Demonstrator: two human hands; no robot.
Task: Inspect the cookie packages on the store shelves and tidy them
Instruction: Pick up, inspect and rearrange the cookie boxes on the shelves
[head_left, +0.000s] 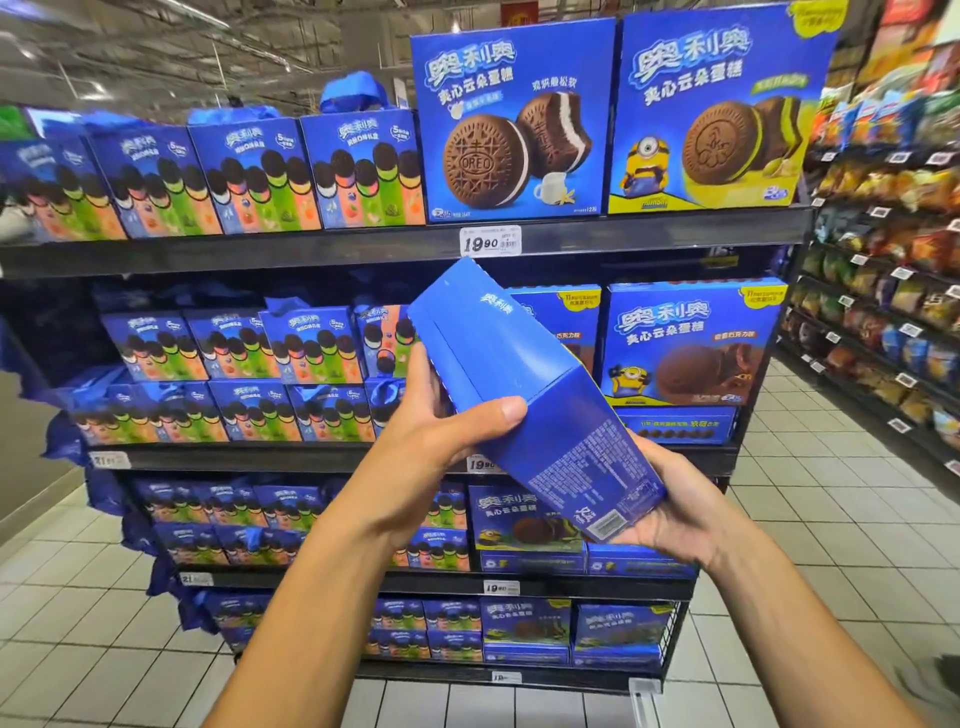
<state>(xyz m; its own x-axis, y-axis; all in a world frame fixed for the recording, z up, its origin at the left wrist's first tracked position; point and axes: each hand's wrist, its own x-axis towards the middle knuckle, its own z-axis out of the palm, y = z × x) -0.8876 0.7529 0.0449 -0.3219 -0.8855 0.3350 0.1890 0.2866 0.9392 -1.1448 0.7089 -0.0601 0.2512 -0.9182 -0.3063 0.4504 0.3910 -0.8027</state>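
Note:
A blue cookie box (519, 374) is held tilted in front of the shelves, its narrow side and printed bottom panel with a barcode turned toward me. My left hand (441, 441) grips its left edge, thumb lying across the near face. My right hand (670, 509) cups the lower end from beneath, fingers curled round it. Behind it stand more blue cookie boxes: two large ones (511, 119) on the top shelf and a chocolate one (691, 343) on the second shelf.
The dark shelf unit (363, 249) carries rows of smaller blue gift boxes (260, 171) on the left, with price tags (488, 240) on the rails. A snack aisle (883, 260) runs along the right. White tiled floor (810, 519) surrounds the unit.

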